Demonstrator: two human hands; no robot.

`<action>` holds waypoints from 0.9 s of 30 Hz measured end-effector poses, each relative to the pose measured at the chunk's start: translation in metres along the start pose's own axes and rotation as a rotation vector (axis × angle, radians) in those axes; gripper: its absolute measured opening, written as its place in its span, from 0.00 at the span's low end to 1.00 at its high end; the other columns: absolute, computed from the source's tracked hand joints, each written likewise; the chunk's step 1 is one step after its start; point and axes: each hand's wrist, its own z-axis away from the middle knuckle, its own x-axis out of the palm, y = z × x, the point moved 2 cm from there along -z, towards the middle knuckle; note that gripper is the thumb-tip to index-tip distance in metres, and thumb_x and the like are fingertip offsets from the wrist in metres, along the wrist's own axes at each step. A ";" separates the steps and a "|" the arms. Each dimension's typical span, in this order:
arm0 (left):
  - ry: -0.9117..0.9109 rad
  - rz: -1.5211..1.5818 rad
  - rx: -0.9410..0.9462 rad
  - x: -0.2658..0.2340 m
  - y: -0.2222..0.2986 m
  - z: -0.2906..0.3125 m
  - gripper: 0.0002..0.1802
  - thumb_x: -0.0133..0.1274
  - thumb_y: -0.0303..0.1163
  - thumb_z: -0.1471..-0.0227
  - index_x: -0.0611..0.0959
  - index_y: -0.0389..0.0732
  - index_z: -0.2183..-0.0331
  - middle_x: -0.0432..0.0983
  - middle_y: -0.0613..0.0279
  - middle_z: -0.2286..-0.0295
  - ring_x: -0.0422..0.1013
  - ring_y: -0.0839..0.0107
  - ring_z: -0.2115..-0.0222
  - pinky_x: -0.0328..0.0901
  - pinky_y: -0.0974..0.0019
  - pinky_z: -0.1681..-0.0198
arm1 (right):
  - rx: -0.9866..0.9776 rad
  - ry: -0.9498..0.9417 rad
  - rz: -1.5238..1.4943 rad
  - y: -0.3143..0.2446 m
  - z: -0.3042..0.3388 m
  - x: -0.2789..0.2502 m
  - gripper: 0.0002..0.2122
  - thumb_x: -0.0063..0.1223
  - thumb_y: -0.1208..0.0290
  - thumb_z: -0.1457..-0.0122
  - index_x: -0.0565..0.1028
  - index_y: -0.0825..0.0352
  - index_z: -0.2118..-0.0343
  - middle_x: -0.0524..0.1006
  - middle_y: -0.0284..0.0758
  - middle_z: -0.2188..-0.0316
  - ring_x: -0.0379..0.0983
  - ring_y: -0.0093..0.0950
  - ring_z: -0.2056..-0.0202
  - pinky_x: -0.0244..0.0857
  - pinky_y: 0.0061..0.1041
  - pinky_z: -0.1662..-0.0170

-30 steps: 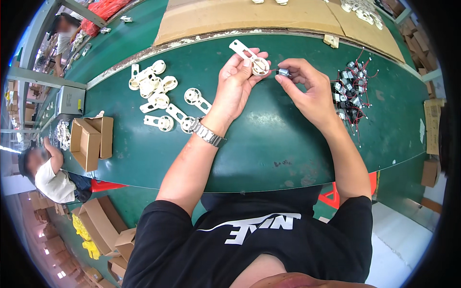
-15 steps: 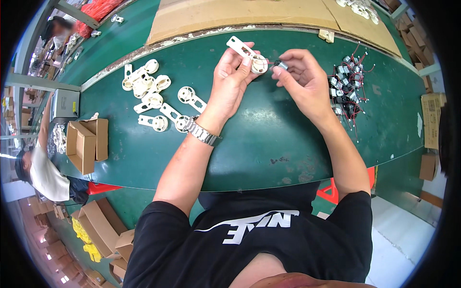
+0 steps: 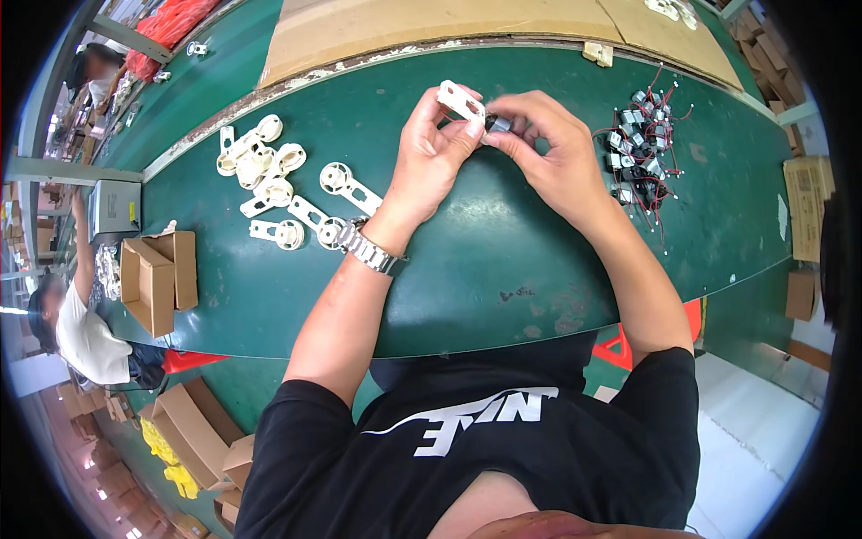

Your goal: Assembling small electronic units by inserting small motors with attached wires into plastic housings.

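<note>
My left hand [image 3: 434, 153] grips a white plastic housing [image 3: 461, 101] that has a flat slotted arm and a round end. The housing is turned partly edge-on, so its round end is mostly hidden. Close against it, my right hand [image 3: 548, 148] pinches a small motor [image 3: 498, 123] with a dark end and a silvery body. Whether the motor sits inside the round end or just touches it, I cannot tell. More white housings [image 3: 260, 166] lie to the left of my left wrist. A heap of small motors with red and black wires [image 3: 642, 148] lies right of my right hand.
The green table [image 3: 449, 296] carries an opened cardboard box [image 3: 148, 283] and a grey metal box [image 3: 117, 208] at the left. Cardboard sheets [image 3: 431, 31] cover the far side, with a small cream block [image 3: 598, 54] by their edge. A co-worker [image 3: 90, 337] sits at the far left.
My right hand has moved left, bringing the motor up against the housing. My left hand has tilted the housing so its round end no longer faces up. The view has shifted slightly.
</note>
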 end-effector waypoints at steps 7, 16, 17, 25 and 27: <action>0.017 0.075 -0.001 0.006 -0.001 0.001 0.15 0.53 0.20 0.36 0.72 0.39 0.49 0.70 0.62 0.51 0.75 0.73 0.53 0.74 0.66 0.49 | -0.315 0.140 0.291 0.005 -0.002 -0.002 0.12 0.67 0.78 0.44 0.81 0.67 0.57 0.80 0.38 0.64 0.78 0.31 0.67 0.72 0.28 0.66; 0.016 0.056 -0.031 0.006 -0.002 0.002 0.16 0.53 0.22 0.35 0.72 0.40 0.47 0.70 0.60 0.50 0.74 0.68 0.50 0.75 0.58 0.45 | 0.022 0.039 0.242 0.002 -0.001 -0.016 0.11 0.69 0.74 0.47 0.83 0.68 0.60 0.78 0.38 0.67 0.77 0.35 0.69 0.71 0.31 0.65; 0.008 0.048 -0.017 0.006 -0.002 0.002 0.16 0.53 0.22 0.35 0.72 0.40 0.47 0.71 0.60 0.50 0.74 0.68 0.50 0.75 0.59 0.45 | -0.075 0.047 0.326 0.002 -0.001 -0.017 0.11 0.69 0.74 0.46 0.83 0.69 0.61 0.78 0.38 0.69 0.76 0.33 0.72 0.70 0.31 0.67; 0.015 0.001 0.010 0.011 0.001 0.002 0.14 0.52 0.17 0.36 0.73 0.36 0.51 0.71 0.60 0.53 0.76 0.71 0.53 0.75 0.67 0.50 | 0.029 0.007 0.120 -0.006 -0.003 -0.017 0.09 0.63 0.77 0.42 0.78 0.69 0.59 0.77 0.39 0.72 0.75 0.32 0.72 0.69 0.32 0.67; 0.022 0.016 0.017 0.010 0.001 0.002 0.14 0.52 0.17 0.37 0.73 0.36 0.50 0.70 0.60 0.53 0.76 0.71 0.53 0.75 0.67 0.50 | 0.037 0.005 0.092 -0.002 -0.001 -0.013 0.09 0.61 0.78 0.40 0.76 0.69 0.58 0.76 0.39 0.72 0.75 0.32 0.72 0.69 0.31 0.67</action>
